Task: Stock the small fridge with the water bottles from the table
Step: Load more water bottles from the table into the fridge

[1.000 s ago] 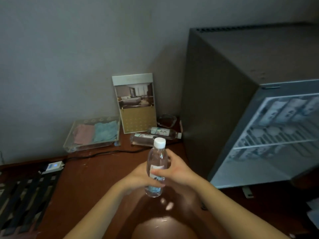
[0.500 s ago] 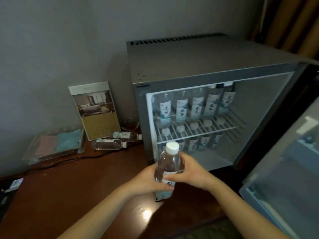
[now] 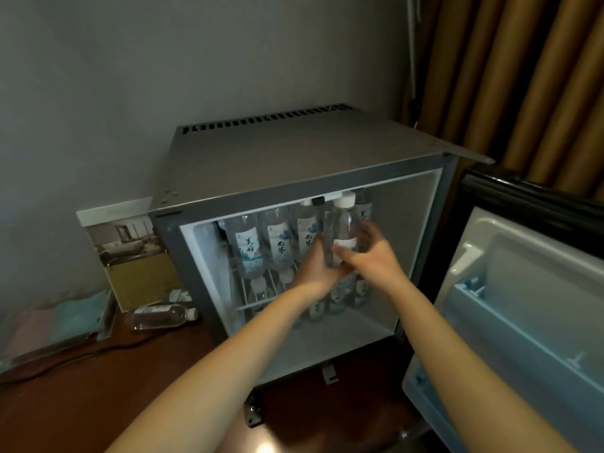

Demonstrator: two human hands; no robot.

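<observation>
A clear water bottle [image 3: 343, 223] with a white cap is upright inside the open small fridge [image 3: 294, 152], at the right end of the upper wire shelf. My left hand [image 3: 315, 269] cups its lower part from the left and my right hand [image 3: 372, 253] grips it from the right. Several labelled bottles [image 3: 248, 250] stand in a row on that shelf to the left, and more [image 3: 340, 295] stand below. One bottle [image 3: 161, 317] lies on its side on the brown table [image 3: 81, 403] left of the fridge, with another partly hidden behind it.
The fridge door [image 3: 523, 305] hangs open at the right, its inner shelf facing me. A framed picture card [image 3: 127, 250] leans on the wall left of the fridge. A clear tray of cloths [image 3: 55, 322] and a black cable [image 3: 65, 358] lie on the table. Brown curtains [image 3: 523, 76] hang behind.
Both hands carried the bottle from above the table up and forward into the fridge's upper shelf. My view moved closer to the fridge and turned right.
</observation>
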